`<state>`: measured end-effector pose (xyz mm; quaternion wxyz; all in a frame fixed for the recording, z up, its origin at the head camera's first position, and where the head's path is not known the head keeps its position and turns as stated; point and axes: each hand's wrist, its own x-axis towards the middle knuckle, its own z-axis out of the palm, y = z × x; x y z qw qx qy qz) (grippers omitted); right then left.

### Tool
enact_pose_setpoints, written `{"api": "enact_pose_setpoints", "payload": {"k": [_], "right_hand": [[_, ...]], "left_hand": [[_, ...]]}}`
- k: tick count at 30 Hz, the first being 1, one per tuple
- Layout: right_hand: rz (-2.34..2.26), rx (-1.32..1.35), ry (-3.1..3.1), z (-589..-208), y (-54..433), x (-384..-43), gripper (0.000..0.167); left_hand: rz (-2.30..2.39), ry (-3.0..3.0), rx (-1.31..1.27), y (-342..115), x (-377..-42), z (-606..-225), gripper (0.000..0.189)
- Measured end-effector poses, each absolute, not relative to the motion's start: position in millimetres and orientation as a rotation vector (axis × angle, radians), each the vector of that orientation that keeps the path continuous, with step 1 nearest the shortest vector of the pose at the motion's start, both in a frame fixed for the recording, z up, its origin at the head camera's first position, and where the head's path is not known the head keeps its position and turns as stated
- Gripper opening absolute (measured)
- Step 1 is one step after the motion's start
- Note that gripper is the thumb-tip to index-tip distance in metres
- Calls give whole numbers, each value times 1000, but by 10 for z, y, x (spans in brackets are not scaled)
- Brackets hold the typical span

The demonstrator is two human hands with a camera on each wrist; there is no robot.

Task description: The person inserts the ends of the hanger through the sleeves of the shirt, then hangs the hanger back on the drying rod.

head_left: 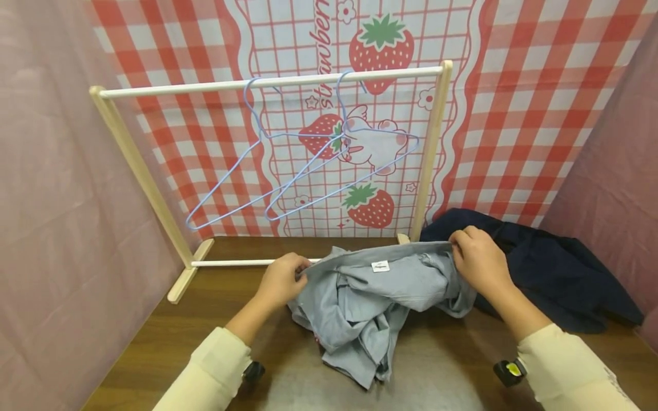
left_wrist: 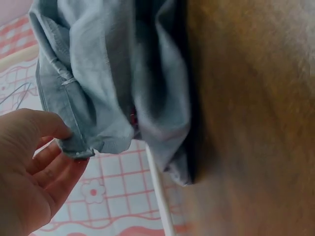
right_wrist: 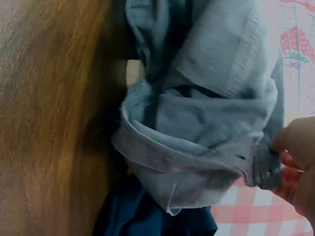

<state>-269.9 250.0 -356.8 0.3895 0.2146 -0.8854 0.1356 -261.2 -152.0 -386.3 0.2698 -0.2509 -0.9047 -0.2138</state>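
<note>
A grey garment (head_left: 360, 308) hangs bunched between both hands, its long upper band stretched across and a small white label (head_left: 380, 266) just below that band. My left hand (head_left: 281, 279) pinches the band's left end between thumb and fingers, as the left wrist view also shows. The right end is pinched by my right hand (head_left: 479, 257). In the right wrist view, a small slit and stitched seams show on the band (right_wrist: 263, 167) near those fingertips. Folds of grey cloth droop toward the table below.
Behind the garment stands a wooden rack (head_left: 136, 165) with a white top rail (head_left: 205, 87). Two blue wire hangers, one at left (head_left: 221, 182) and one at right (head_left: 382, 168), hang from it. Dark navy cloth (head_left: 555, 279) lies at right on the wooden table (head_left: 154, 348). Pink curtains (head_left: 46, 200) flank the sides.
</note>
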Motion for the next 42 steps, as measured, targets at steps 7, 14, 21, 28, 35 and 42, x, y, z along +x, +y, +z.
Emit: {"api": "enact_pose_setpoints", "payload": {"k": [7, 14, 21, 28, 35, 42], "right_hand": [[388, 438, -2278, -3464, 2533, -2697, 9], [497, 531, -2528, -3471, 2630, -2598, 18], [730, 467, -2655, -3475, 2838, -2426, 40], [863, 355, -2826, -3693, 2978, -2266, 69], [1096, 286, -2955, -4003, 2962, -2257, 93], [1838, 263, -2720, -4188, 2915, -2326, 94]], "left_hand": [[-689, -2369, -628, -1478, -2603, -3799, 10], [-729, -2379, -493, -1571, -2571, -3656, 10], [-704, -2530, -558, -1593, -2583, -3701, 17], [-753, -2553, -670, -1517, -2584, -3682, 34], [-732, -2547, -804, -1238, -2644, -3557, 33], [-577, -2653, -903, -849, -2727, -3389, 35]]}}
